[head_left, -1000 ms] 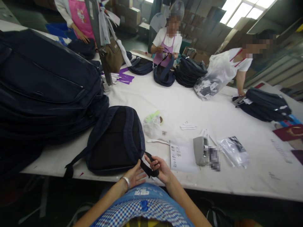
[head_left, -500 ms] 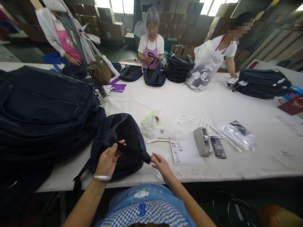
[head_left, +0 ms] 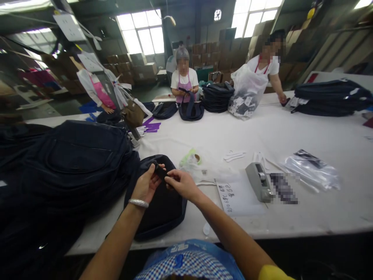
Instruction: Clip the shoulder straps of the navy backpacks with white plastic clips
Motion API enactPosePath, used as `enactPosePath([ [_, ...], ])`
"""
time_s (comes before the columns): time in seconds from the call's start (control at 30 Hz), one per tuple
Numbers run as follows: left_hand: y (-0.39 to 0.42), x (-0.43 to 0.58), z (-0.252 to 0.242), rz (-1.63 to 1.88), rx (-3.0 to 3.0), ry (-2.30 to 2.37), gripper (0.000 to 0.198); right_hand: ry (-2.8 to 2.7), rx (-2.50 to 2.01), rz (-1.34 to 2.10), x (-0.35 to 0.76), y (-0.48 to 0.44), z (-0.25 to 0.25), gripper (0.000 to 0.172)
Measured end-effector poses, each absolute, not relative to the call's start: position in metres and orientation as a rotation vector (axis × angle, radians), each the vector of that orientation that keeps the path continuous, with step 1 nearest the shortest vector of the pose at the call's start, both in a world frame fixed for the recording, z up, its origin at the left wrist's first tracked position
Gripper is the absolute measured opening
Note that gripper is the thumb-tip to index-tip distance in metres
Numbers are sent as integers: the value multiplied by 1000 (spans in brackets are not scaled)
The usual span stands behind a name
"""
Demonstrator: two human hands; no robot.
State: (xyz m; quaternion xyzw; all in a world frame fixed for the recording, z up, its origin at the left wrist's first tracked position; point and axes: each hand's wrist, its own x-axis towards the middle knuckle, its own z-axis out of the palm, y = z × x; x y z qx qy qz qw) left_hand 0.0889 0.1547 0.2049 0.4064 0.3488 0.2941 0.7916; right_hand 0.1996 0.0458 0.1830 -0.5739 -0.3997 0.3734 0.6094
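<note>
A dark navy backpack [head_left: 163, 210] lies back-side up on the white table [head_left: 285, 132] right in front of me. Both my hands are over its upper part. My left hand [head_left: 148, 184], with a silver bracelet at the wrist, pinches a black strap [head_left: 161, 172] of the backpack. My right hand [head_left: 182, 182] grips the same strap from the other side, fingers closed, touching the left hand's fingertips.
A tall stack of navy backpacks [head_left: 72, 163] fills the left. A tape dispenser [head_left: 256, 182], a written paper sheet [head_left: 236, 196], clear plastic bags [head_left: 313, 173] and a tape roll [head_left: 194, 158] lie to the right. Three other people work at the far side among more bags.
My hands rose from the table's near edge to the backpack's upper part and came together on the strap. My view tilted up, showing more of the room.
</note>
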Motion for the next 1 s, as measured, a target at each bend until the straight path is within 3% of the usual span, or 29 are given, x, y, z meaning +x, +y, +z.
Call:
enactPosePath([
  [0.17,177,99,217,502,661,734,25,-951,-1227,1078,224,50,197,25],
  [0.33,193,111,240,624,852,769,20,-1112,-1365,979,241,61,194,18],
  [1.0,230,106,214,646,1142,909,25,-1233,-1624,917,225,36,57,20],
])
